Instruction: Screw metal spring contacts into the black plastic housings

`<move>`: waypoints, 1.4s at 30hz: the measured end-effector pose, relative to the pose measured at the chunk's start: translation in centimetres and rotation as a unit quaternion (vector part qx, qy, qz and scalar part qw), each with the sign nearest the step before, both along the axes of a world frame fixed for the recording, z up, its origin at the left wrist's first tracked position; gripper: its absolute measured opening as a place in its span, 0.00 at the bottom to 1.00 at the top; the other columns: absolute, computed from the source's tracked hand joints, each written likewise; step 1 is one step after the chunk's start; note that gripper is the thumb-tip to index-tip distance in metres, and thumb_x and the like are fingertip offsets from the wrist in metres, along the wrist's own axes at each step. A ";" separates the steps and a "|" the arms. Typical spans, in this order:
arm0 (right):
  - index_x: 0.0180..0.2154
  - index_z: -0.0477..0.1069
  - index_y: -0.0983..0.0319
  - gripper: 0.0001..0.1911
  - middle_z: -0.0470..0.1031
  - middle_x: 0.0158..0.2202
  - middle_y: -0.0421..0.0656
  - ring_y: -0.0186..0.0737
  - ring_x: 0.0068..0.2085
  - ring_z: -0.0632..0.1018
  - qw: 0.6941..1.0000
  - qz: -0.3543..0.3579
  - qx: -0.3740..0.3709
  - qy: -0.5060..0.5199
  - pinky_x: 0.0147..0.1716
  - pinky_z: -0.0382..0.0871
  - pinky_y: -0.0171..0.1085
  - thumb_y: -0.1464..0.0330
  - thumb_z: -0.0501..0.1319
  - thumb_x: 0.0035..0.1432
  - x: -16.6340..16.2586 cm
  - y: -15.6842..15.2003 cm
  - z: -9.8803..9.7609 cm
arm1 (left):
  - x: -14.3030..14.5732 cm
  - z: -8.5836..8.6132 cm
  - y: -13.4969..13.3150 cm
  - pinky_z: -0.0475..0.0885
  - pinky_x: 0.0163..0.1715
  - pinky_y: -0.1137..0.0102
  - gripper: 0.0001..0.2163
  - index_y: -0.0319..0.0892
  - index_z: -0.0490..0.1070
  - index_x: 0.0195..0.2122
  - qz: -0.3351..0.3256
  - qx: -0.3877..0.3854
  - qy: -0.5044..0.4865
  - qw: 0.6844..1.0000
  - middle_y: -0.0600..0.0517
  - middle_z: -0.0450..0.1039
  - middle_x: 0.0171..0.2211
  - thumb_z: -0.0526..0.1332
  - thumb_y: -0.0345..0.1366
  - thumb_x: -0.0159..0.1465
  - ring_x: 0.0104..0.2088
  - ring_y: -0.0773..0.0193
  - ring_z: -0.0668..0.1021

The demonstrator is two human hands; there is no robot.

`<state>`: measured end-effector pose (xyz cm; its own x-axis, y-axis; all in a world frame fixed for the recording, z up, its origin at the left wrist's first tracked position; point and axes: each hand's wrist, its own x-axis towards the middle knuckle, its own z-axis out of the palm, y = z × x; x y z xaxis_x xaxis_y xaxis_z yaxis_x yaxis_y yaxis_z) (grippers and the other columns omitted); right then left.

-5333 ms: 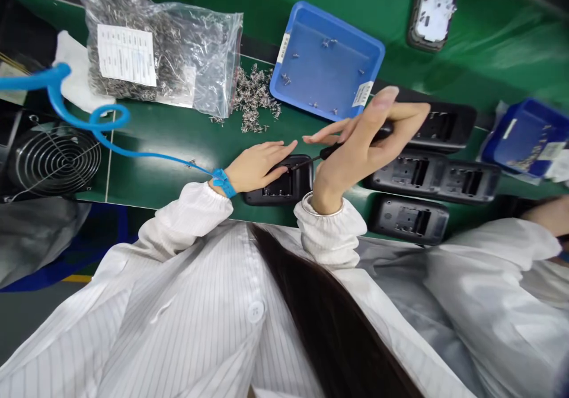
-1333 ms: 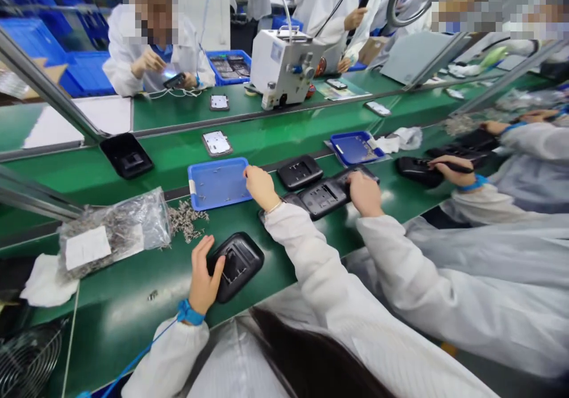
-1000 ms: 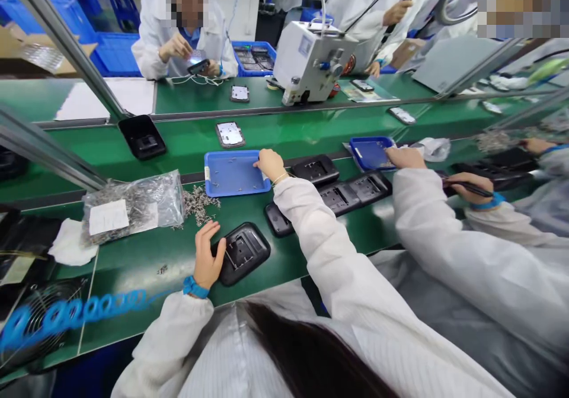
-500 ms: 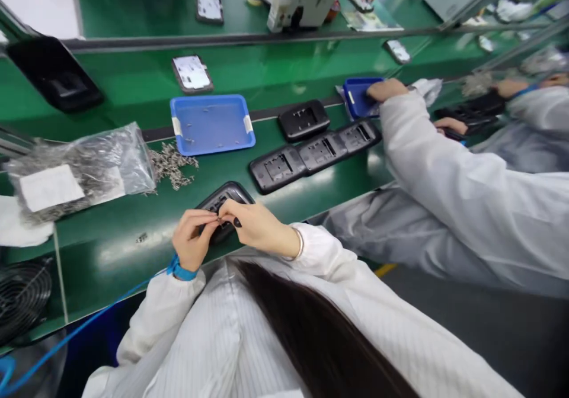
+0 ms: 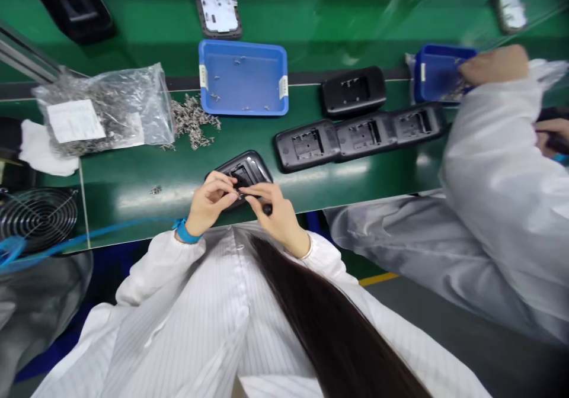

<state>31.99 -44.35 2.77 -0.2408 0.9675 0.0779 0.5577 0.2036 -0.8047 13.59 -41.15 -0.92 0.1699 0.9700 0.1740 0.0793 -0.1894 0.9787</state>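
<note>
My left hand [image 5: 210,201], with a blue wrist strap, pinches a small metal piece [image 5: 240,195] over the near edge of a black plastic housing [image 5: 249,169]. Opposite it, my right hand [image 5: 279,215] is closed round a small tool with a rounded black end [image 5: 267,209]; the fingers hide most of it. Both sets of fingertips nearly meet at the metal piece. The housing lies tilted on the green bench, its recessed side up and partly covered by my hands. A few similar metal pieces [image 5: 155,190] lie to the left.
A pile of metal pieces [image 5: 194,122] spills beside a clear plastic bag [image 5: 162,105]. Behind is a blue tray [image 5: 243,112]. Several black housings [image 5: 306,148] line the right. A co-worker's hand [image 5: 498,66] reaches into another blue tray [image 5: 427,97]. A fan grille [image 5: 42,217] is at left.
My view has tipped down toward the bench, so things sit higher or farther right. My hands have shifted slightly on the housing, fingers now flatter and still together at the metal piece.
</note>
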 end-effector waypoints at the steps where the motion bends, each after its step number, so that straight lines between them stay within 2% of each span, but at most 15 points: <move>1: 0.51 0.67 0.61 0.15 0.77 0.50 0.45 0.34 0.43 0.81 1.000 -0.005 0.021 -0.018 0.39 0.74 0.31 0.61 0.51 0.69 0.0 -0.3 -0.4 | 0.0 0.0 0.4 0.73 0.51 0.58 0.08 0.44 0.75 0.30 0.029 0.046 0.063 0.997 0.50 0.71 0.38 0.66 0.43 0.61 0.48 0.58 0.76; 4: 0.49 0.69 0.61 0.14 0.77 0.52 0.42 0.34 0.44 0.81 0.991 0.015 0.066 -0.116 0.32 0.72 0.31 0.65 0.49 0.70 -0.4 -0.5 -1.5 | 0.0 -0.2 2.1 0.67 0.58 0.53 0.02 0.45 0.75 0.32 0.061 0.157 0.222 0.960 0.50 0.71 0.44 0.66 0.35 0.61 0.56 0.55 0.71; 7: 0.48 0.71 0.61 0.15 0.76 0.53 0.42 0.35 0.43 0.81 0.981 0.031 0.045 -0.185 0.28 0.69 0.32 0.66 0.48 0.70 -0.9 0.1 -2.2 | 0.2 -0.7 3.9 0.65 0.59 0.52 0.01 0.44 0.73 0.33 0.050 0.166 0.273 0.946 0.49 0.71 0.48 0.64 0.32 0.62 0.59 0.54 0.70; 11: 0.50 0.71 0.61 0.16 0.77 0.51 0.43 0.34 0.44 0.81 0.984 0.035 0.005 -0.175 0.29 0.69 0.31 0.65 0.48 0.70 -1.1 0.9 -2.6 | 0.3 -1.0 4.9 0.66 0.58 0.53 0.01 0.43 0.72 0.34 0.017 0.116 0.277 0.954 0.49 0.72 0.47 0.63 0.33 0.62 0.58 0.54 0.70; 17: 0.50 0.71 0.61 0.15 0.78 0.50 0.43 0.35 0.43 0.81 0.988 0.035 -0.017 -0.148 0.29 0.68 0.31 0.65 0.49 0.69 -0.7 1.0 -2.6 | 0.2 -0.5 4.4 0.63 0.60 0.52 0.01 0.45 0.73 0.34 -0.019 0.093 0.292 0.952 0.49 0.73 0.47 0.63 0.35 0.62 0.59 0.52 0.69; 23: 0.50 0.70 0.61 0.15 0.77 0.51 0.43 0.35 0.45 0.81 0.990 0.035 -0.031 -0.131 0.30 0.69 0.31 0.65 0.49 0.69 -0.7 1.1 -2.5 | 0.7 -1.0 4.2 0.63 0.59 0.52 0.01 0.44 0.72 0.34 0.039 0.078 0.286 0.954 0.49 0.72 0.46 0.62 0.34 0.62 0.58 0.53 0.69; 27: 0.49 0.71 0.61 0.15 0.78 0.50 0.42 0.35 0.44 0.81 0.992 0.030 -0.029 -0.122 0.30 0.69 0.31 0.65 0.50 0.69 -0.8 1.1 -2.6 | 0.9 -0.9 4.2 0.63 0.58 0.53 0.01 0.44 0.71 0.34 0.040 0.084 0.283 0.955 0.49 0.72 0.46 0.61 0.33 0.64 0.58 0.54 0.69; 34: 0.49 0.71 0.61 0.15 0.77 0.50 0.43 0.36 0.45 0.81 0.994 0.026 -0.022 -0.104 0.33 0.72 0.31 0.65 0.49 0.69 -0.5 1.0 -2.8 | 0.1 -1.2 4.9 0.61 0.62 0.53 0.02 0.44 0.70 0.38 -0.036 0.096 0.286 0.953 0.48 0.73 0.48 0.59 0.35 0.66 0.58 0.56 0.71; 36: 0.48 0.71 0.61 0.15 0.78 0.50 0.43 0.36 0.45 0.81 0.994 0.023 -0.020 -0.104 0.33 0.72 0.32 0.65 0.49 0.69 -0.7 0.9 -3.0 | 0.0 -1.2 5.2 0.62 0.62 0.54 0.05 0.44 0.70 0.41 -0.034 0.088 0.278 0.956 0.46 0.71 0.54 0.59 0.36 0.66 0.60 0.56 0.69; 39: 0.49 0.71 0.62 0.16 0.77 0.51 0.43 0.37 0.46 0.81 0.992 0.026 -0.031 -0.118 0.34 0.73 0.33 0.65 0.49 0.69 -1.1 1.1 -2.9 | 0.2 -1.0 5.5 0.63 0.63 0.56 0.18 0.41 0.65 0.57 -0.056 0.050 0.291 0.954 0.42 0.60 0.65 0.59 0.39 0.66 0.65 0.54 0.65; 42: 0.50 0.72 0.62 0.16 0.76 0.52 0.46 0.39 0.47 0.80 0.988 0.061 -0.042 -0.136 0.37 0.74 0.33 0.65 0.50 0.68 -0.5 1.6 -1.3 | 0.6 -0.8 5.9 0.58 0.67 0.55 0.23 0.40 0.60 0.64 -0.110 0.017 0.356 0.928 0.44 0.63 0.64 0.55 0.39 0.68 0.66 0.54 0.64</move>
<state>31.53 -42.76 1.45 -0.3571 0.9302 -0.0855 0.7307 0.2212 -0.6459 14.22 -35.24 -1.75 0.4467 0.8942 -0.0283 0.6593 -0.3077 0.6860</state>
